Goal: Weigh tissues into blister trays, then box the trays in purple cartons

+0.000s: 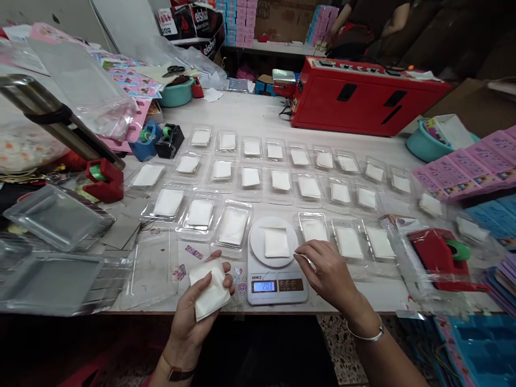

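My left hand (205, 301) is wrapped round a thick stack of soft, off-white squares (210, 287), just in front of the table edge. A white digital kitchen scale (277, 295) stands in the middle, its lit display seeming to read 20.3. One off-white folded square (276, 243) lies on its round plate. My right hand (328, 271) is at the plate's right edge with thumb and fingers pinched together; what they hold, if anything, is too small to make out. Clear plastic trays with similar squares, such as this tray (233, 224), surround the scale.
Rows of filled clear trays stretch behind the scale. Empty clear trays (60, 215) lie at left, near a red tape dispenser (104, 180) and a steel flask (52, 110). Another red dispenser (437, 255) is at right. A large red machine (363, 99) stands behind; a person (373, 24) is beyond.
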